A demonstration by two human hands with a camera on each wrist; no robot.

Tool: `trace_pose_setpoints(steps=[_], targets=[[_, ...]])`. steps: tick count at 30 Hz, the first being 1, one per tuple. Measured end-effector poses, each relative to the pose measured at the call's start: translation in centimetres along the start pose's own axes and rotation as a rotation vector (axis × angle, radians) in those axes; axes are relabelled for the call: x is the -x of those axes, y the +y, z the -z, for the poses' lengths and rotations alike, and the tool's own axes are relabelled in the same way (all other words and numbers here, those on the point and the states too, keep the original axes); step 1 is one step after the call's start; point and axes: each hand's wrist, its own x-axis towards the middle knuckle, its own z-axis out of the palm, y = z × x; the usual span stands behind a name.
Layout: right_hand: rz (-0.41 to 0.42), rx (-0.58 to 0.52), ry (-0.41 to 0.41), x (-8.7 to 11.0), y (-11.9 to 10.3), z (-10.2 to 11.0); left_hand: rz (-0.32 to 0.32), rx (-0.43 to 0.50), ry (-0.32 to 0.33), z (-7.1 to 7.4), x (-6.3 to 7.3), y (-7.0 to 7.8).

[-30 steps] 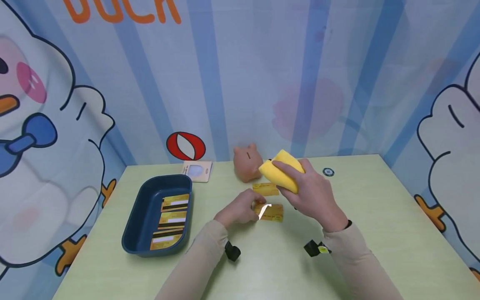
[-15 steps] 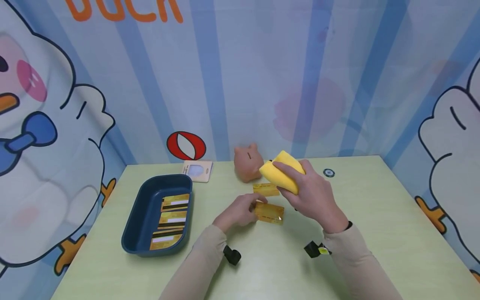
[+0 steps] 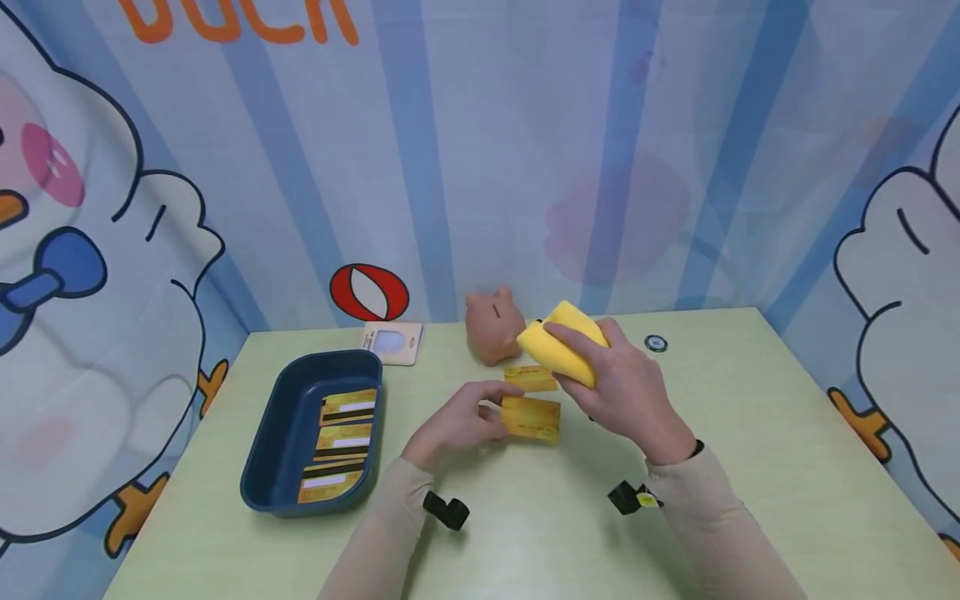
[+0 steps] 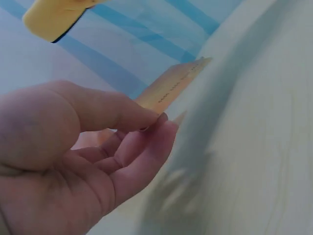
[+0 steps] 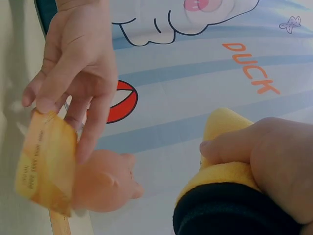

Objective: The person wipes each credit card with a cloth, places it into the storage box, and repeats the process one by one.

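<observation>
My left hand (image 3: 461, 421) pinches a gold bank card (image 3: 531, 419) by its left edge, between thumb and fingers. In the left wrist view the card (image 4: 171, 88) stands tilted above the table. My right hand (image 3: 626, 396) grips a soft yellow fabric thing (image 3: 562, 343), held up over the table to the right of the card. Its black part shows below the yellow in the right wrist view, and I cannot tell its exact kind. A second gold card (image 3: 531, 378) lies on the table behind the held one.
A dark blue bin (image 3: 258, 450) at the left holds several gold cards (image 3: 343, 442), their dark stripes showing. At the back stand a pink piggy bank (image 3: 495, 327) and, to its left, a pale flat card holder (image 3: 397, 343). A round chip (image 3: 656, 343) lies at the back right.
My left hand has lifted the card off the table and moved slightly left with it. The card's glare is gone. My right hand keeps its grip on the yellow thing, almost still.
</observation>
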Motion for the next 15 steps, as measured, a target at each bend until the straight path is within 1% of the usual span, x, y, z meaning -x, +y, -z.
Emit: trace_pose_setpoints(steps=[4,8,11,15], targets=[[-0.003,0.005,-0.006,-0.1,0.0,-0.1,-0.031,0.108,0.011,0.3,0.5,0.3],[0.000,-0.001,-0.012,-0.1,0.0,-0.3,-0.041,0.190,0.020,0.5,0.6,0.6],[0.010,-0.010,-0.011,-0.1,-0.1,-0.5,-0.052,0.221,0.035,0.6,0.7,0.8],[0.045,-0.024,-0.016,0.0,-0.3,-0.8,-0.081,0.225,0.058,0.9,0.9,1.2]])
